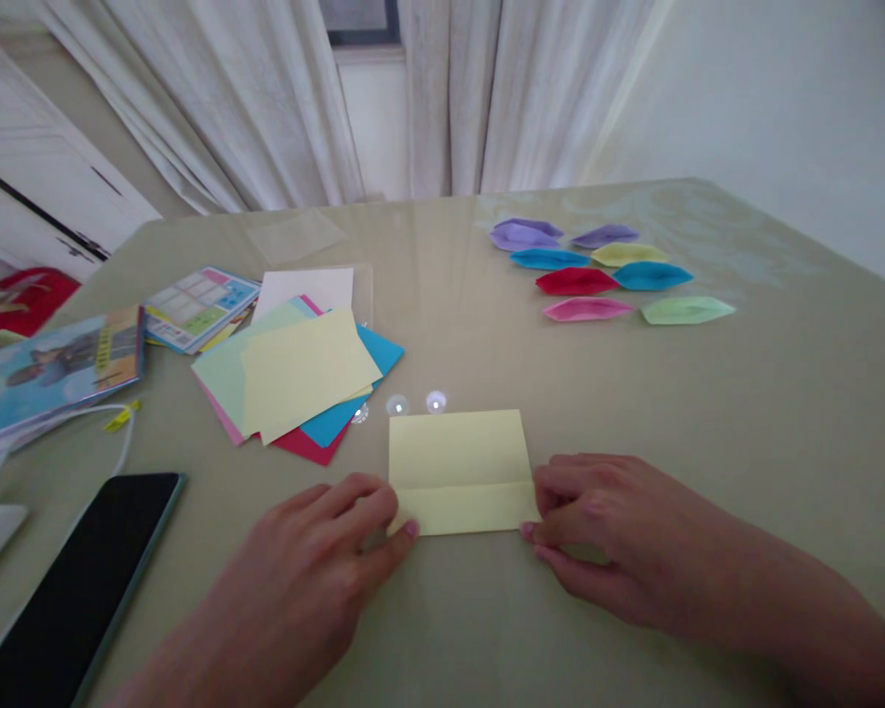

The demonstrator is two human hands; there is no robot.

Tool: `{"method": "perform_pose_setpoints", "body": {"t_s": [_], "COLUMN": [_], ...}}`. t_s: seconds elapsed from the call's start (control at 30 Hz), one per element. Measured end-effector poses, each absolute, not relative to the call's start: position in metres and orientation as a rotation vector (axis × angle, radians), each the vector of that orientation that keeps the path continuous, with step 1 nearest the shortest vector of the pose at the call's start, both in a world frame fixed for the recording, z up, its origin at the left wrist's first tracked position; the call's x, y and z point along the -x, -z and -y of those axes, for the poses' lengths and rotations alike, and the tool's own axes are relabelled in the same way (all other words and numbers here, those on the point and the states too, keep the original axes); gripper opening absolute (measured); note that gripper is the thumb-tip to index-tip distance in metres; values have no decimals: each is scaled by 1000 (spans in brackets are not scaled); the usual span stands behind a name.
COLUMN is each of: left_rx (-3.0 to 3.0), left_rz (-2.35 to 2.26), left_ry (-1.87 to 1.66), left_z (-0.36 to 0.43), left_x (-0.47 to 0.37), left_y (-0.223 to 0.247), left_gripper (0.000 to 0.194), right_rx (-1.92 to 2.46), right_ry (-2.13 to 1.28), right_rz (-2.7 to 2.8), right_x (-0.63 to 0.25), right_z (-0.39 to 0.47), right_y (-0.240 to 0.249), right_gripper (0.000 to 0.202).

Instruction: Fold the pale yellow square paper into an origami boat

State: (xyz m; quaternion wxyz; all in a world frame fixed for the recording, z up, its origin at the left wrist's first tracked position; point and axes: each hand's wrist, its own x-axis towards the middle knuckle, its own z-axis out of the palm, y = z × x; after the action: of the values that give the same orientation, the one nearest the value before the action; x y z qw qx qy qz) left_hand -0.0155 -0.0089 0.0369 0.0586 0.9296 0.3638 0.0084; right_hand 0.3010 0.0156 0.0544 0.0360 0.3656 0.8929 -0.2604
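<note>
A pale yellow paper [457, 450] lies on the table in front of me, with a crease or folded strip across its lower part. My left hand [331, 551] is closed on the paper's lower left corner, thumb at the near edge. At the lower right corner my right hand [597, 531] pinches the same paper, fingers curled. Two small clear round pieces, one [436, 401] beside the other [396, 405], sit just beyond the paper's far edge.
Loose coloured sheets [310, 369] overlap at the left, near a booklet [203, 307] and a picture book [59, 369]. A black phone [88, 580] lies front left, beside a white cable [127, 442]. Several folded paper boats [576, 281] stand back right.
</note>
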Motion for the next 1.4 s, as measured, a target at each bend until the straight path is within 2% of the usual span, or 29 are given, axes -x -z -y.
{"method": "perform_pose_setpoints", "body": {"t_s": [0.1, 0.17, 0.33, 0.5, 0.63, 0.77, 0.83, 0.93, 1.0, 1.1, 1.17, 1.3, 1.4], "left_rx": [-2811, -2821, -2754, -2838, -2840, -2854, -2870, -2746, -2599, -2494, -2490, -2623, -2666], "left_rz": [-1149, -1197, -1098, -813, -859, -950, -1055, -1134, -1166, -1231, -1229, -1058, -995], "left_ry": [-73, -122, -728, -491, -481, -433, -494, -770, -845, -940, -972, -687, -408], "left_z": [1, -3, 3, 16, 12, -7, -17, -23, -22, -18, -18, -20, -22], "left_x": [28, 30, 0, -27, -14, 12, 21, 21, 16, 7, 5, 5, 7], "left_y": [-42, -43, -31, -11, -13, -22, -22, -16, -11, -4, -2, 2, 1], "left_gripper": [53, 46, 27, 29, 22, 26, 26, 19, 19, 21, 25, 45, 49], "right_rx": [-1140, -1146, -1162, -1241, -1270, -1289, -1275, -1202, -1093, -1023, -1033, -1124, -1201], "right_ry": [811, 806, 803, 828, 930, 1021, 1077, 1183, 1209, 1055, 928, 645, 484], "right_rz": [-2729, -2737, -2777, -2710, -2648, -2631, -2644, -2747, -2877, -3034, -3069, -3009, -2965], "right_x": [-304, -304, -297, -293, -294, -295, -297, -301, -302, -300, -295, -277, -262], "right_z": [-16, -16, -21, -35, -39, -38, -40, -47, -53, -59, -60, -54, -52], "right_y": [-56, -56, -50, -39, -37, -38, -36, -32, -28, -26, -28, -35, -36], "right_gripper": [22, 22, 29, 27, 24, 22, 18, 7, 20, 40, 45, 25, 54]}}
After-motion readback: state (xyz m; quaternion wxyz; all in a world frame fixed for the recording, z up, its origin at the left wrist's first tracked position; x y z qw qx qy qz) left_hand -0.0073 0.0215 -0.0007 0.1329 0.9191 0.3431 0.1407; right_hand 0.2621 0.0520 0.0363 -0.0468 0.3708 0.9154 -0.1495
